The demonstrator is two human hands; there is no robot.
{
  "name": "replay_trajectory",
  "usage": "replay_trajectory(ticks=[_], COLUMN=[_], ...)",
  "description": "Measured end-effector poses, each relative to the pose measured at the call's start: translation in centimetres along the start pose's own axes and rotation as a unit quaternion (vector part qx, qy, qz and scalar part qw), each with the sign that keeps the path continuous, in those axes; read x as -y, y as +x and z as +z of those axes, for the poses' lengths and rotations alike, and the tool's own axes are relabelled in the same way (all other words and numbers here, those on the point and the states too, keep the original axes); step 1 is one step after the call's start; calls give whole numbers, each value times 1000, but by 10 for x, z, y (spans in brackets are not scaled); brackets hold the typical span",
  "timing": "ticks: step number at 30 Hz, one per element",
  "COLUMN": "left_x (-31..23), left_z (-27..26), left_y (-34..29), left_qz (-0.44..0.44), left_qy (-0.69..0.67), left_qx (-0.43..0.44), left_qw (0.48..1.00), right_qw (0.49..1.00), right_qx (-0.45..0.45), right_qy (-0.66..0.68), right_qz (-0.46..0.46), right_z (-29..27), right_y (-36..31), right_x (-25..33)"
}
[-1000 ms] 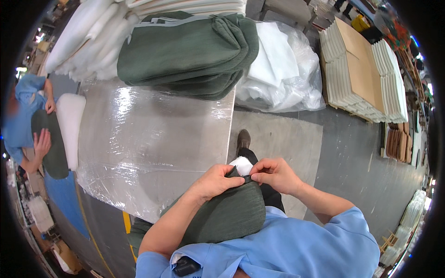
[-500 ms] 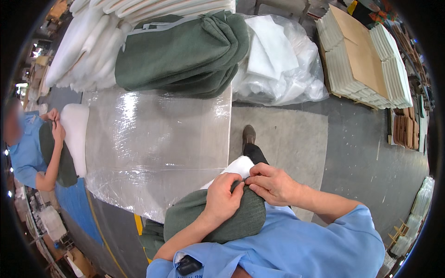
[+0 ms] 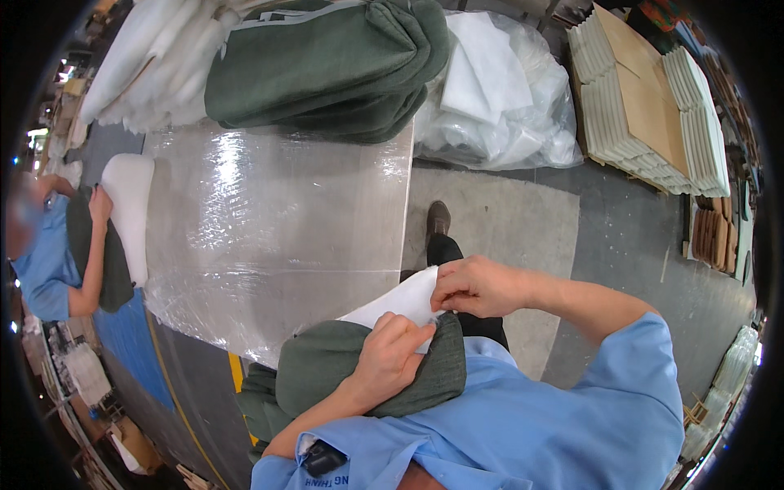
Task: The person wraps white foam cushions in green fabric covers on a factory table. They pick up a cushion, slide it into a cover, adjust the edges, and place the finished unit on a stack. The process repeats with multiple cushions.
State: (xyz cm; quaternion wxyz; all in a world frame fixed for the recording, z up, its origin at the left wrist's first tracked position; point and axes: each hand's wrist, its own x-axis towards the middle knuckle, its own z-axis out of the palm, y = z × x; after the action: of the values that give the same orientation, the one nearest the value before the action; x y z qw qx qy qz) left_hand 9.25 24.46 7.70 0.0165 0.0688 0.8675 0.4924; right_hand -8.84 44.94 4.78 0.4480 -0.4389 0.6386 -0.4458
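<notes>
A dark green fabric cover (image 3: 322, 367) lies against my body at the table's near right corner. White padding (image 3: 394, 302) shows out of its far side. My left hand (image 3: 394, 355) rests over the cover with thumb and fingers pinched on its edge, a bit of white showing beside the fingertips. Just beyond and to the right, my right hand (image 3: 480, 286) is closed, fingertips pinching the edge of the white padding. A gap separates the two hands. My fingers hide part of the opening between cover and padding.
A plastic-wrapped table (image 3: 278, 220) spans the left. At its far end lie stacked green covers (image 3: 318, 69) and white padding (image 3: 155, 65). Beyond are a clear bag of white pieces (image 3: 498, 98) and stacked boards (image 3: 637, 106). A co-worker (image 3: 53, 253) handles another green cover at left.
My right hand has moved away from the left, off the cover's edge and onto the white padding. More padding shows between the hands. The whole view has shifted slightly.
</notes>
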Motion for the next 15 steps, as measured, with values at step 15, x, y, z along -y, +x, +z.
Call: replay_trajectory(ticks=[15], left_x=[-9], left_z=[4], left_y=[-16], left_qz=[34], left_qy=[-37], left_qx=[4], left_qw=[999], right_qw=[935], right_qx=[264], right_qy=[-135], right_qz=[193], right_z=[-21], right_y=[62], right_x=[54])
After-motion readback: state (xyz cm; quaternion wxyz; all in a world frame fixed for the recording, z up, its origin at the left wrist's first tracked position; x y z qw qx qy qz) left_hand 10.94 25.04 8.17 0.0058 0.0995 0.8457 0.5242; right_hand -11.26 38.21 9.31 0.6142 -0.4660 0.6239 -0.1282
